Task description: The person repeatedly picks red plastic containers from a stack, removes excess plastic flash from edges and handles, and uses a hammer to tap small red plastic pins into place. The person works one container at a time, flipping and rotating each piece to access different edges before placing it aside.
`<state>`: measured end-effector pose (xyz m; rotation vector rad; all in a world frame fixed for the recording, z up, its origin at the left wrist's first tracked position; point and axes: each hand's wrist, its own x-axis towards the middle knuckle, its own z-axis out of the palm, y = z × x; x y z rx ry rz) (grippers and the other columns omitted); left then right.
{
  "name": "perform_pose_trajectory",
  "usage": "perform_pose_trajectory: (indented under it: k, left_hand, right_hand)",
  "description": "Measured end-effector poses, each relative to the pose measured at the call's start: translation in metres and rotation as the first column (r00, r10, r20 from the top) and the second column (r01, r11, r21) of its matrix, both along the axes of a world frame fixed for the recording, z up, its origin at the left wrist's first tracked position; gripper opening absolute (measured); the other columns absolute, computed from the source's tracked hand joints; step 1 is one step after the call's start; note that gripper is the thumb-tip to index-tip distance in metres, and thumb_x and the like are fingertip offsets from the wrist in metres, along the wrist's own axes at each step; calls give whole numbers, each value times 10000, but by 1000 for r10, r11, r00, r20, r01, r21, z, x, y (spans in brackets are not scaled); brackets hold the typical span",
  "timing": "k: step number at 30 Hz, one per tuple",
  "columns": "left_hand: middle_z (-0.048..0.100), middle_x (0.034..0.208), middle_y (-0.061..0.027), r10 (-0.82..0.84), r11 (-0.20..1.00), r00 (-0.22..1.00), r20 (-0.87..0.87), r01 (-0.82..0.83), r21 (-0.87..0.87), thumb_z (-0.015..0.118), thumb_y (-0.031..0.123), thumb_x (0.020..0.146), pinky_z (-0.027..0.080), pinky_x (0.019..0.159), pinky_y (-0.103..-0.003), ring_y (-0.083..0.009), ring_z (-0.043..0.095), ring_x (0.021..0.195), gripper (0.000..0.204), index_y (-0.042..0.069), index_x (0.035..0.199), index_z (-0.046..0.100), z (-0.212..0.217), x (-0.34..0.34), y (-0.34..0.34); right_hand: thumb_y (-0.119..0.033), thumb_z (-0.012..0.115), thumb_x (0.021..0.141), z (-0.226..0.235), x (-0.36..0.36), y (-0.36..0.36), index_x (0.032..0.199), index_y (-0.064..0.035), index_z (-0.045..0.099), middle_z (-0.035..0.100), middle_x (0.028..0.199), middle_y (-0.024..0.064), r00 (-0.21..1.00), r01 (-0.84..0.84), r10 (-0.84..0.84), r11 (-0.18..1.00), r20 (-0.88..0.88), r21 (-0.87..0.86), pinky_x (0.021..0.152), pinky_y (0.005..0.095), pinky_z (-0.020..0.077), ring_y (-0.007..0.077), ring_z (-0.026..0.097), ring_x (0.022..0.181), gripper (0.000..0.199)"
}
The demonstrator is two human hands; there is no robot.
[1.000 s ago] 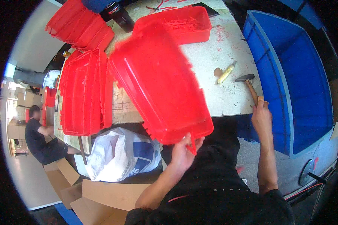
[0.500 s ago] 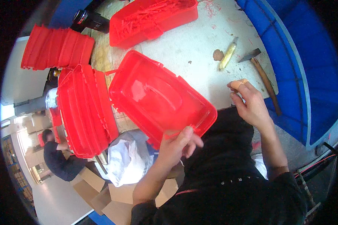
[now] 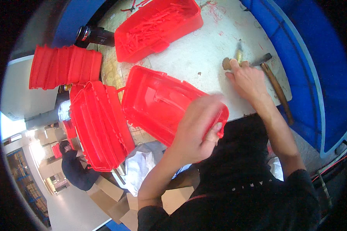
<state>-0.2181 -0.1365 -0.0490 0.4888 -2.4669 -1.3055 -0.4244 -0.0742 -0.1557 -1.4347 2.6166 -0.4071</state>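
Tub held, knife within reach.
The blurred left hand [image 3: 200, 129] grips the near end of the tub [image 3: 162, 98] at the counter [image 3: 189, 57], seemingly steadying it; the right hand [image 3: 250, 81] covers the knife [image 3: 240, 54], its closure unclear.

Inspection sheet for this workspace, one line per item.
Surface: white marked tabletop, red stringy scraps
Job things: red rectangular plastic bin, interior showing; slim pointed yellow tool
Clutter: red plastic bin of strips; wooden-handled metal hammer; black cylindrical bottle; stacked red plastic bins
Grips: left grip blurred at rectangular bin's near end; right grip at tool, contact unclear
Cables: thin red cable-like line, lower right
Surroundings: large blue plastic bin; white sack; brown cardboard box; co-worker
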Motion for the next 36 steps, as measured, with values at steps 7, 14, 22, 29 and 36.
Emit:
perform_pose_trajectory:
  k: [7,14,22,29,36]
  left_hand:
    - [605,1312,-77,-420,718,785,455,594,-362,635,-4,628,462,1029,-465,-339,557,1236,389,90,1000,699,12,89,-29]
    - [548,1398,-80,-451,790,751,482,588,-176,701,5,709,502,970,-425,-298,562,1236,397,74,1100,689,11,127,-12]
    - [606,1179,-158,10,980,945,326,56,-193,676,8,808,513,894,-400,-336,603,1118,337,33,1142,640,-35,57,17]
    - [567,1263,-157,-251,686,855,454,488,-539,649,25,785,390,1065,-491,-333,493,1271,458,62,1238,587,-26,40,-32]
    - [697,887,-149,-123,532,766,631,587,-610,674,180,824,532,754,-467,-344,678,869,171,73,956,690,-26,-33,-88]
  right_hand:
    - [-73,596,914,20,3,68,1249,-51,462,672,893,139,646,173,109,943,756,-284,745,394,536,259,701,845,360]
    - [-7,635,875,-5,69,129,1248,-60,482,530,921,10,-23,258,261,934,965,-246,759,249,438,110,508,818,406]
    - [-135,652,943,-25,132,110,1116,-38,512,526,923,11,67,267,258,926,964,-267,731,254,432,86,473,843,244]
    - [-103,601,961,-22,136,119,1143,-35,538,547,906,26,16,292,231,929,973,-226,770,280,453,119,516,829,205]
    - [-81,622,882,20,96,64,1159,-50,559,642,930,180,790,40,354,786,501,-617,619,400,544,343,684,747,285]
